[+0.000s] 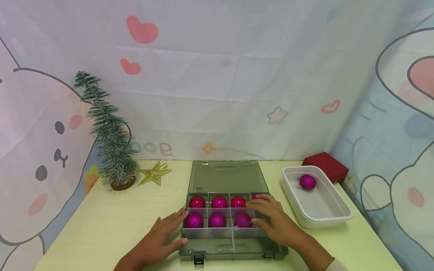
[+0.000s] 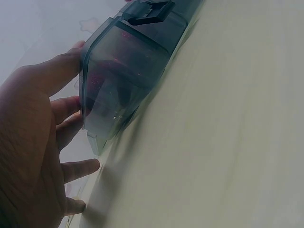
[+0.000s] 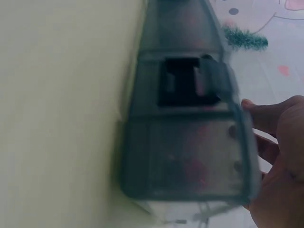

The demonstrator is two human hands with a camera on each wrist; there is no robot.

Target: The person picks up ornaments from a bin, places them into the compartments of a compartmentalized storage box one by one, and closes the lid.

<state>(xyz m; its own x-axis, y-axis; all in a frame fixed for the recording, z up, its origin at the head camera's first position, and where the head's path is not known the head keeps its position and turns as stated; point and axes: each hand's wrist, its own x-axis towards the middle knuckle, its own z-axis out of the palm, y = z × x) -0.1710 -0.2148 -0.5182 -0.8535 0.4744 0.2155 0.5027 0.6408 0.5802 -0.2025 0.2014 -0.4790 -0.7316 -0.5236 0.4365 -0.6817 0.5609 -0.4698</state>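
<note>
A grey see-through compartment box [image 1: 207, 245] lies with its lid [image 1: 227, 177] tipped back. Shiny balls, such as a red ball [image 1: 197, 202], fill its back row; one at the right end is partly covered by my right hand. Glittery magenta balls [image 1: 217, 219] sit in the row before it. My left hand [image 1: 156, 241] rests its fingertips along the box's left edge, thumb near the front corner. Over the right-hand compartments hovers my right hand [image 1: 276, 220], fingers loosely bent and hiding the front right compartment. In the right wrist view, its thumb is close to the box rim.
A white tray [image 1: 298, 210] at the right holds one magenta ball [image 1: 307, 182]. Behind it lies a dark red box [image 1: 325, 167]. A small frosted tree [image 1: 113, 150] and a gold star [image 1: 156, 174] stand at the back left, before a printed cloth [image 1: 210, 86].
</note>
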